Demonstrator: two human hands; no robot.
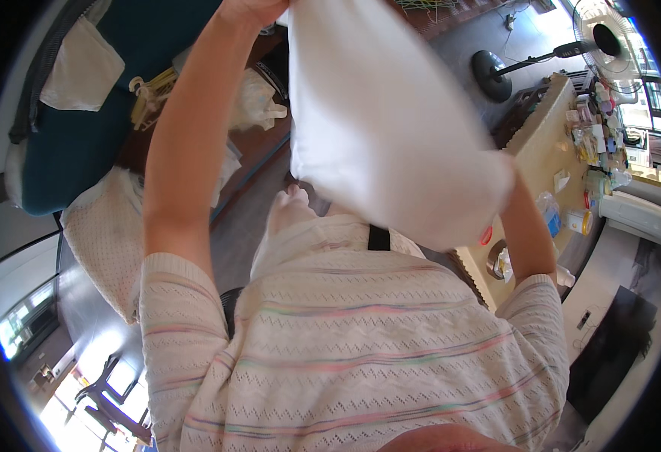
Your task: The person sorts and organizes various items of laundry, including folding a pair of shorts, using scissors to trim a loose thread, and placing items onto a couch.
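Observation:
A plain white cloth (375, 130) is raised in front of me, stretched between my two hands and partly blurred. My left hand (259, 8), cut off by the top edge of the view, grips its upper left part. At the cloth's lower right side is my right hand (505, 164), holding it up there; the fabric covers most of the fingers. The cloth hangs above my lap and hides part of the floor beyond.
To the left, a dark teal sofa (70, 164) bears a white cushion (84, 68) and clothes hangers (152, 93). On the right stands a table with a beige cover (525, 169), crowded with containers. A black-based standing fan (491, 76) is behind it. A knitted white cloth (107, 237) drapes at left.

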